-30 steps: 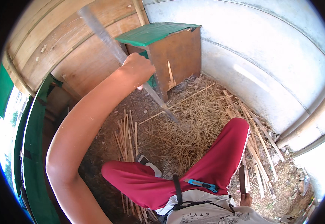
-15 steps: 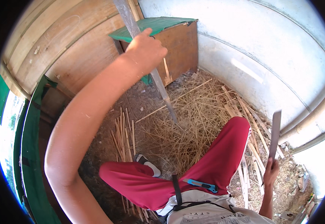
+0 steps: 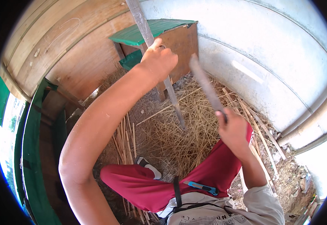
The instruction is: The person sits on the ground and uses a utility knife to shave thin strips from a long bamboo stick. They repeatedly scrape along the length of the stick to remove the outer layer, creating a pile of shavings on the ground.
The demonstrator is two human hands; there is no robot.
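Note:
My left hand (image 3: 161, 60) is closed around a long grey pole (image 3: 141, 22), which slants down to a pointed tip on the straw-covered ground. My right hand (image 3: 233, 129) grips the dark handle of a machete (image 3: 206, 82). Its blade points up and toward the far left, beside the pole and apart from it, slightly blurred by motion. Across my lap, on the red trousers (image 3: 133, 185), lies a blue box cutter (image 3: 202, 188).
Shavings and straw (image 3: 193, 138) spread ahead of me. Thin split strips (image 3: 126, 138) lie at the left, more strips (image 3: 263, 138) at the right. A wooden box with a green top (image 3: 152, 30) stands in the far corner. A pale wall (image 3: 253, 48) curves along the right.
My right hand has swung the machete in from the far right toward the pole. The left hand and the pole have shifted a little to the right.

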